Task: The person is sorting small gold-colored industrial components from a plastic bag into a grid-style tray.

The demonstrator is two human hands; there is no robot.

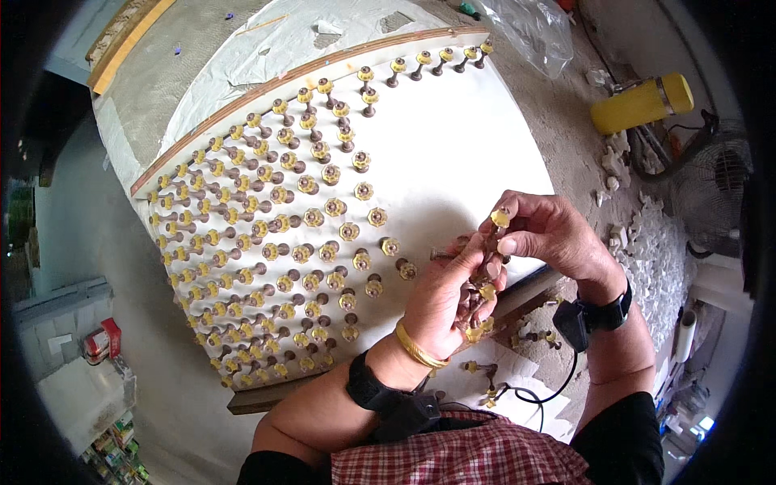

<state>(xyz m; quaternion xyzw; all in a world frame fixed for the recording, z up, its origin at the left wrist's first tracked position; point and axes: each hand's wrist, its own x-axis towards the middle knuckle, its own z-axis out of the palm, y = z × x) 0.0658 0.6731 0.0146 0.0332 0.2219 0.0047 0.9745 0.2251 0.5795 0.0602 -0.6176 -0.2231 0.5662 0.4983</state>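
Several small brown pedestal-shaped pieces with yellow scalloped tops, like miniature candlesticks, are bunched in my left hand (447, 303), its fingers wrapped round them. My right hand (550, 230) pinches one such yellow-topped piece (500, 218) between thumb and fingertips, just above the bunch. Both hands are close together over the near right part of a white board (453, 137). On the board stand many matching pieces (364, 191) in rows, covering the left side and running along the far edge. My fingers hide part of the bunch.
A wooden strip (323, 61) borders the board's far side. More loose pieces (481, 369) lie near my body by a black cable (529, 400). To the right are a yellow bottle (638, 103), a fan (715, 182), clear plastic (533, 36) and a pile of whitish scraps (659, 250).
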